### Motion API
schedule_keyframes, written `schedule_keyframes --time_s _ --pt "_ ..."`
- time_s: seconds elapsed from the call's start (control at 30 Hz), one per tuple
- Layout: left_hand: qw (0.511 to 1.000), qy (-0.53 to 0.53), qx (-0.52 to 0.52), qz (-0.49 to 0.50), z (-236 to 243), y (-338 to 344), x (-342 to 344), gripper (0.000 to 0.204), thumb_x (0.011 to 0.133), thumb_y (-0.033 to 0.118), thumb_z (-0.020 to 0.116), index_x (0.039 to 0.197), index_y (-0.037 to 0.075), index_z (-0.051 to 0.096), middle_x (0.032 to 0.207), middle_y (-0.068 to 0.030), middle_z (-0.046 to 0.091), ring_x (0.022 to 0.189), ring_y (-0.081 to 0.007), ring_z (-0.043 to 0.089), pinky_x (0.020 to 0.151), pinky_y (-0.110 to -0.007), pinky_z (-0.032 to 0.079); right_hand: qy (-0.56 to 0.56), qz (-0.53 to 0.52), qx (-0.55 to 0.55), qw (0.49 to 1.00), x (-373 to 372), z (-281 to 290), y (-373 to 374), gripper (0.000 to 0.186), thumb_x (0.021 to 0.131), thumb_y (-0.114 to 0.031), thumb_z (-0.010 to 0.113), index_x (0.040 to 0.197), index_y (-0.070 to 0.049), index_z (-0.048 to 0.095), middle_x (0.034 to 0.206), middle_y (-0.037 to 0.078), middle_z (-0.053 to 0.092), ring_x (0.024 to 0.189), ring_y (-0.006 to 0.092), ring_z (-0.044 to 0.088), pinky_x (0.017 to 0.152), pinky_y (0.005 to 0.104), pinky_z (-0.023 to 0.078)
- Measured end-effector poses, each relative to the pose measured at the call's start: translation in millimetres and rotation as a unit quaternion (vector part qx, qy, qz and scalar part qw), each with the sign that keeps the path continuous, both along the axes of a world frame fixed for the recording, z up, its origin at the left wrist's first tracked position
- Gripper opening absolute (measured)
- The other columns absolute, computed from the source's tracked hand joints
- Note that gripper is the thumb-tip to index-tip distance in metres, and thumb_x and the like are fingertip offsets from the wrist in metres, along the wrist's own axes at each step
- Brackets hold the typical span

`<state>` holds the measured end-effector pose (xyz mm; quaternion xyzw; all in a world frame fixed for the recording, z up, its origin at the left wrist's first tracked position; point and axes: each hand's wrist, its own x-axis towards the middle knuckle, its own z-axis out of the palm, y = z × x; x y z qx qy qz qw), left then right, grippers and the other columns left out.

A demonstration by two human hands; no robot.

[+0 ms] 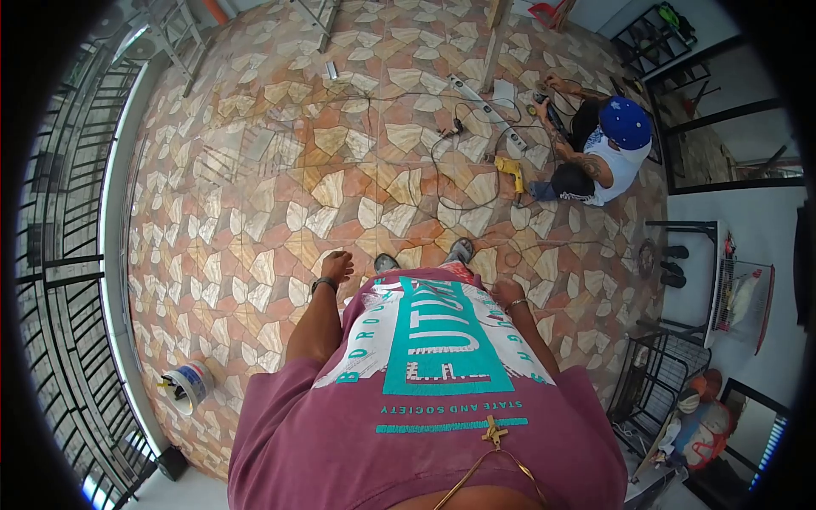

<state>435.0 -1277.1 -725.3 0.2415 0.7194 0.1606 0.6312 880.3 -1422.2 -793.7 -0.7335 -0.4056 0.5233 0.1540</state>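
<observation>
My left hand [337,267] hangs in front of my body at the left, a dark band on its wrist. Its fingers are loosely curled in, and I see nothing in them. At my right side, my right hand [508,294] hangs close against my maroon shirt [340,433], with a bracelet on the wrist; its fingers are mostly out of sight. Neither hand touches a tool. Some distance ahead and to the right, a yellow power drill [510,170] lies on the stone-patterned tile floor [246,331].
A person in a blue cap [626,123] crouches far right, holding a power tool [541,104]. A long metal level [489,110] and a dark cable [437,161] lie nearby. A bucket [194,384] stands left, by the barred railing [72,289]. Ladders [319,25] stand at the back.
</observation>
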Motion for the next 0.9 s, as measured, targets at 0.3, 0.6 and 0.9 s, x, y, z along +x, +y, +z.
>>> schedule_keyframes --time_s 0.3,0.6,0.9 --pt "1.0 -0.003 -0.024 0.012 4 -7 -11 0.033 0.072 0.024 0.052 0.1 0.007 0.051 0.074 -0.0046 0.054 0.056 -0.0136 0.051 0.048 -0.028 0.039 -0.001 -0.044 -0.018 0.999 -17 33 10 0.024 0.072 -0.021 0.048 0.09 -0.007 0.051 0.071 0.006 0.054 0.056 0.0174 0.054 0.045 0.0294 0.041" --pt "0.999 0.005 -0.03 0.035 2 -25 -19 0.032 0.072 0.026 0.053 0.099 0.008 0.052 0.075 -0.0041 0.055 0.057 -0.0138 0.052 0.049 -0.028 0.039 0.033 -0.045 -0.03 0.998 -20 24 24 0.019 0.07 -0.018 0.049 0.085 -0.007 0.052 0.068 0.005 0.054 0.055 0.0166 0.054 0.042 0.0281 0.039" --pt "0.998 -0.004 -0.037 0.055 -6 -45 -24 0.034 0.072 0.027 0.053 0.1 0.007 0.05 0.075 -0.0043 0.055 0.059 -0.0143 0.052 0.051 -0.029 0.04 0.059 -0.045 -0.019 0.997 -25 40 29 0.01 0.07 -0.013 0.05 0.076 -0.005 0.051 0.058 0.002 0.048 0.043 0.0121 0.045 0.034 0.0241 0.032"
